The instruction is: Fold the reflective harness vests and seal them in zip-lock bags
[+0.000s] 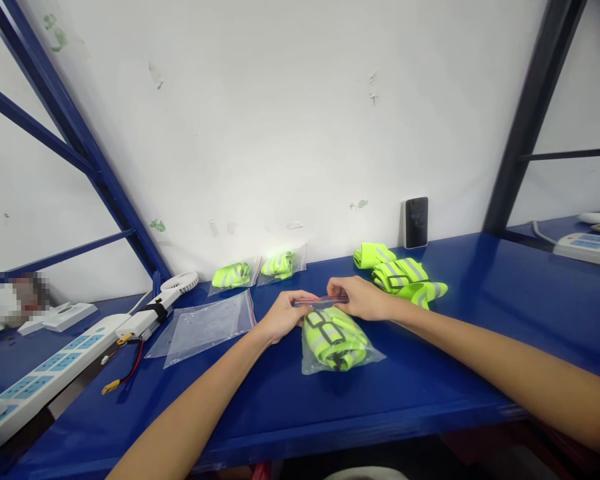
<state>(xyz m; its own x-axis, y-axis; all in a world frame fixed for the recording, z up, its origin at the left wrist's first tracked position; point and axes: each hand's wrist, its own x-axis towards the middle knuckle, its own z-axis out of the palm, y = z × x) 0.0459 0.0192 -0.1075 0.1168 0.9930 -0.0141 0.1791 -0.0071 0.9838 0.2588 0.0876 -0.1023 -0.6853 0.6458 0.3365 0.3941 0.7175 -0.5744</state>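
A clear zip bag (336, 341) with a folded neon-yellow reflective vest inside lies on the blue shelf (430, 393) in front of me. My left hand (284, 315) and my right hand (359, 297) both pinch the bag's red zip strip at its far edge, fingers pressed together. Two sealed bags with vests, one (231, 275) and another (280, 265), lie by the wall. Unbagged folded vests (404, 273) sit to the right of my right hand. A stack of empty clear zip bags (205, 327) lies left of my left hand.
A phone (416, 222) leans against the white wall. At the left lie a white power strip (50, 373), a small white fan (179, 282) and a battery pack with red wires (130, 367). Blue rack posts stand left and right; another power strip (587, 247) lies far right.
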